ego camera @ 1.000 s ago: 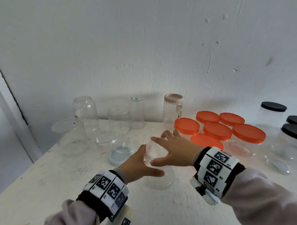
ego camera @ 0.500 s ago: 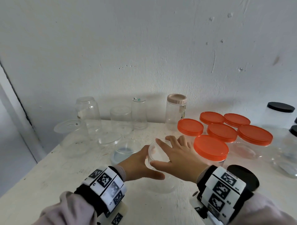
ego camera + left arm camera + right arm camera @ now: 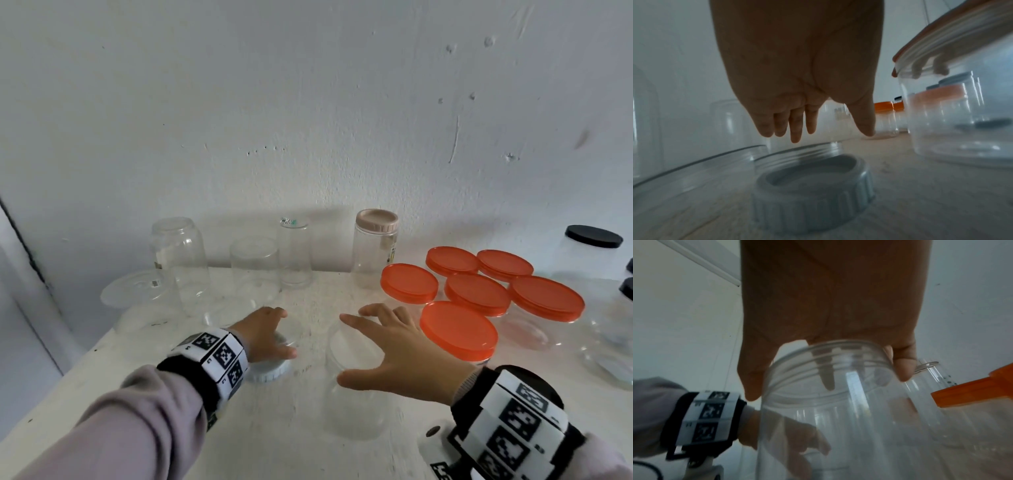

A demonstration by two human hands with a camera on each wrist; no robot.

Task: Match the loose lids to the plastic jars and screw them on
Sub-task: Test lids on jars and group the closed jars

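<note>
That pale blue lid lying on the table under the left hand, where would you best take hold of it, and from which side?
Probably by its ribbed side wall, from straight above. The pale blue lid lies flat on the table with its hollow side up, so the ridged rim stands free all round. The left hand hovers over it, fingers straight and not gripping, and could spread thumb and fingers across opposite sides.

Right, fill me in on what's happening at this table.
A person is pairing loose lids with clear plastic jars on a white table. The right hand grips the rim of an open clear jar from above. The left hand hovers, fingers relaxed, over a pale blue-grey lid lying upside down; it holds nothing yet. Several orange-lidded jars stand capped at the right, while other clear jars wait near the wall.
</note>
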